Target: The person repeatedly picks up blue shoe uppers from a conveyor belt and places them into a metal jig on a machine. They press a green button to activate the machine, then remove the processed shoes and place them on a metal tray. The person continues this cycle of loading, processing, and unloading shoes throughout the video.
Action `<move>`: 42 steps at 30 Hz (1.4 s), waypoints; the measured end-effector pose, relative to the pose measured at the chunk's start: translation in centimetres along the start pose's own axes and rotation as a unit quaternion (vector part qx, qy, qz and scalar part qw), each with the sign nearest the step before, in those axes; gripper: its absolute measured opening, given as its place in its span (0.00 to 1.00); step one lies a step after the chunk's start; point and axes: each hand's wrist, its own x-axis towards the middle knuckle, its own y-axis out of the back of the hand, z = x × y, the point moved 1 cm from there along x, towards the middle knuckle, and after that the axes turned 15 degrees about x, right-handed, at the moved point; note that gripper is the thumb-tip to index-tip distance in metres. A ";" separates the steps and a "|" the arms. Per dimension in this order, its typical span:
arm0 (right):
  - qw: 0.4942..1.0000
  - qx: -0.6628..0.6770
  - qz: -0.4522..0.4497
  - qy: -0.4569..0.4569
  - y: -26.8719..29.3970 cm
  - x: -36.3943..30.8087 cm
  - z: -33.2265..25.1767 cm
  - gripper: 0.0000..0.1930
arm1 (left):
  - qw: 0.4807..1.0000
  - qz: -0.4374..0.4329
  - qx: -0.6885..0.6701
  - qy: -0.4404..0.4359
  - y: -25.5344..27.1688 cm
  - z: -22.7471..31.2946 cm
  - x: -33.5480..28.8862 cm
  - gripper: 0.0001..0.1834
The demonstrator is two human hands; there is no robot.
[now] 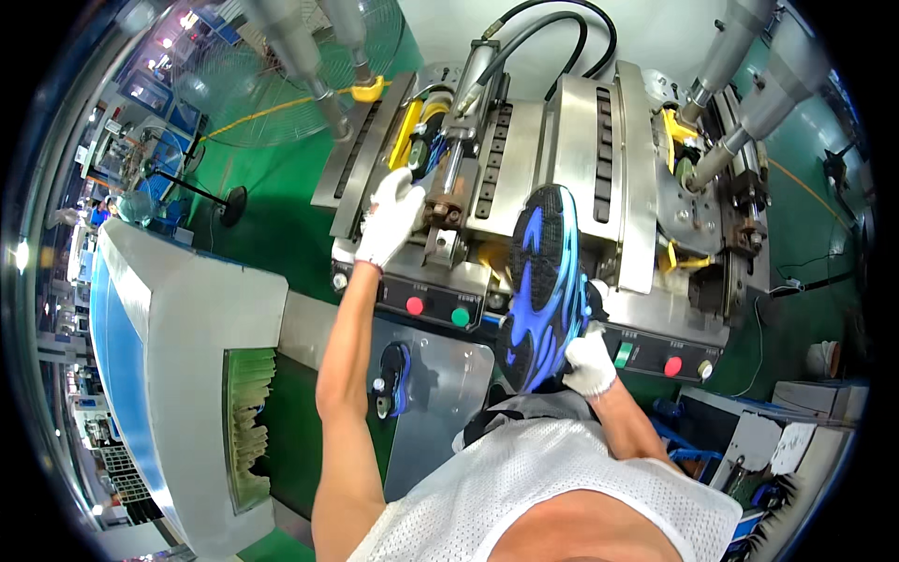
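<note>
In a white glove, my right hand (pixel 590 363) grips a sports shoe (pixel 543 281) near its lower end. The black, blue and purple sole faces up toward me, and the upper is mostly hidden beneath. My left hand (pixel 387 223), gloved too, reaches over the left station of a metal press machine (pixel 524 178). Its fingers are apart, close to a yellow pad (pixel 404 134) and a dark, blue-trimmed piece (pixel 426 150) set in that station. Whether the fingertips touch that piece I cannot tell.
A second blue and black shoe (pixel 394 377) lies on a metal shelf (pixel 440 421) below the machine. Red button (pixel 415 305) and green button (pixel 460 317) sit on the front panel. At left stands a white and blue machine (pixel 187 356) with a fringed opening; a large fan (pixel 281 75) is behind.
</note>
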 end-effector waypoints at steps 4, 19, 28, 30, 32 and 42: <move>0.998 -0.004 0.019 0.064 -0.8 -1.4 -2.4 0.51 | 0.981 0.037 0.186 0.044 -3.1 -3.4 11.2 0.37; 0.976 -0.075 0.200 0.042 0.7 -0.9 -0.3 0.38 | 0.963 0.006 0.241 0.118 1.7 1.0 15.2 0.41; 0.980 -0.140 0.124 0.063 -12.4 18.3 2.6 0.11 | 0.993 0.071 0.062 0.070 11.9 0.3 -14.1 0.29; 0.993 -0.101 0.056 0.001 -13.4 26.8 3.3 0.07 | 0.990 0.025 0.049 0.130 10.3 -1.5 -20.7 0.28; 0.994 -0.078 0.052 -0.050 -12.6 35.9 4.1 0.10 | 0.977 -0.020 0.061 0.202 7.6 -3.6 -26.9 0.27; 0.632 -0.738 0.235 0.030 8.8 64.1 -1.3 0.20 | 0.949 0.024 0.136 0.282 -10.3 -12.8 -44.7 0.33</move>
